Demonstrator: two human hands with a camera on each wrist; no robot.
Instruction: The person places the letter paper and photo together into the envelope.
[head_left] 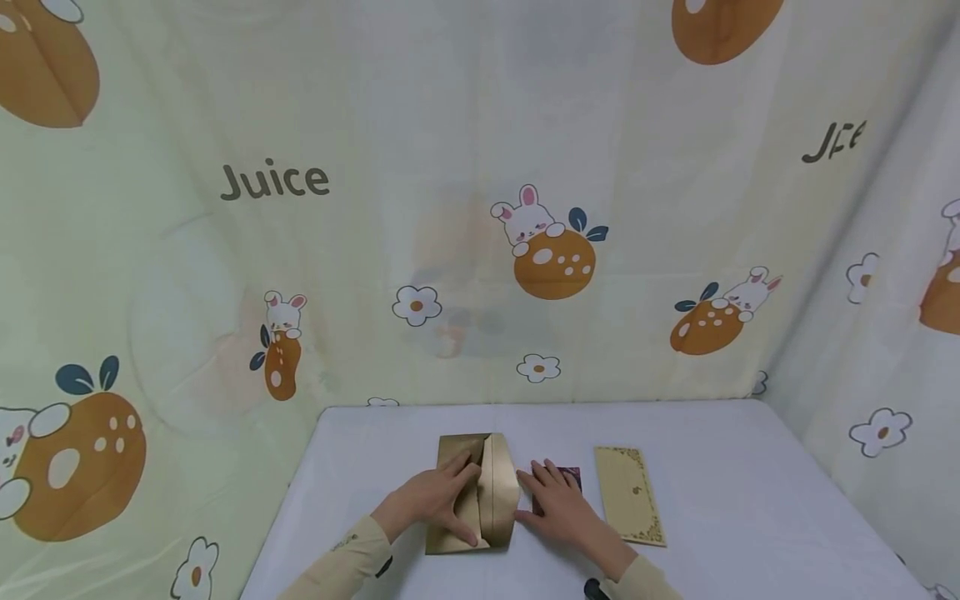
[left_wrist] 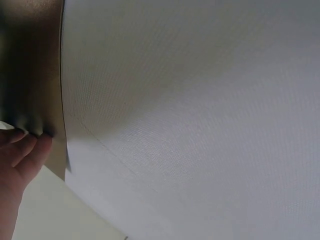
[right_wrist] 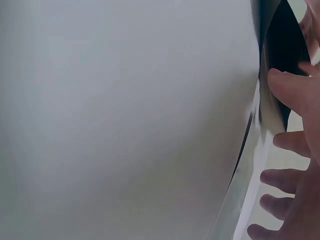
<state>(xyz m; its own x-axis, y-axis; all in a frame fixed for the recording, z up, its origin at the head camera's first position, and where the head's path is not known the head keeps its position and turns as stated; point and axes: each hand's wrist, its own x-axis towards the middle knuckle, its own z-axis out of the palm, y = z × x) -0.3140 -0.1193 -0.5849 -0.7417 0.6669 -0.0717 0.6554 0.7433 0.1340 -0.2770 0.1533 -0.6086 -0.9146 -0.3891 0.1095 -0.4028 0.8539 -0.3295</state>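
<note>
A gold paper envelope (head_left: 453, 546) lies on the table with its long flap (head_left: 501, 500) standing partly raised on the right side. My left hand (head_left: 448, 496) rests on the envelope body with fingers and thumb spread. In the left wrist view, fingertips of the left hand (left_wrist: 25, 155) touch the gold surface. At the flap's outer edge is my right hand (head_left: 558, 510), its fingers extended and apart. The right wrist view has the thumb of the right hand (right_wrist: 292, 92) against the flap. Beneath the right hand lies a small dark red item (head_left: 572, 473), mostly covered.
A flat pale-gold card or envelope (head_left: 630, 496) with an ornate border lies right of the right hand. All rest on a white-covered table (head_left: 750, 500). A printed curtain (head_left: 450, 250) hangs behind and along the sides.
</note>
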